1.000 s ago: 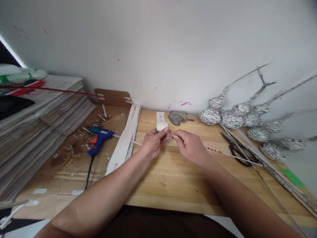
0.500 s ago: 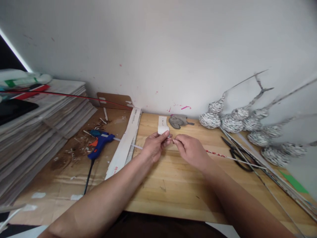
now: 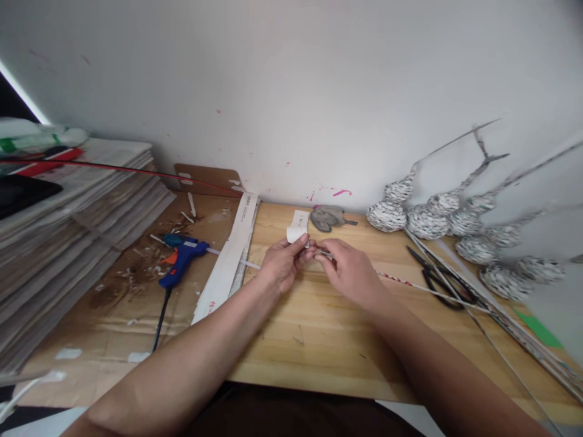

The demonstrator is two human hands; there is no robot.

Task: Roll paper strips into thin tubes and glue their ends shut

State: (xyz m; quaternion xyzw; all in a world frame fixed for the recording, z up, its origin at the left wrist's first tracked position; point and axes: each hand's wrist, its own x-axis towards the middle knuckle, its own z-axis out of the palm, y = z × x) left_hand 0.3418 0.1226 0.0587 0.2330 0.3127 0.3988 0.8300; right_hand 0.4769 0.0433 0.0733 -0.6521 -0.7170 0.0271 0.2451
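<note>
My left hand (image 3: 283, 265) pinches a white printed paper strip (image 3: 297, 233) between thumb and fingers above the wooden table. The strip's far end stands up from the thumb and bends over. Close beside it, my right hand (image 3: 348, 262) is closed with its fingertips on a thin rod (image 3: 324, 251) that meets the paper at my left fingertips. Most of that rod is hidden by my fingers. A thin red-and-white stick (image 3: 395, 279) shows to the right of my right wrist; whether it is the same piece I cannot tell.
A stack of paper strips (image 3: 228, 261) lies left of my hands, then a blue glue gun (image 3: 183, 264) on cardboard (image 3: 104, 328). A grey crumpled piece (image 3: 327, 218) sits behind. Black scissors (image 3: 444, 285), paper rods (image 3: 514, 328) and several woven gourd shapes (image 3: 428, 221) are at right.
The paper's free end has curled over more toward my left thumb. My right fingers have shifted slightly on the rod, and more of it shows. The whole view has tilted a little.
</note>
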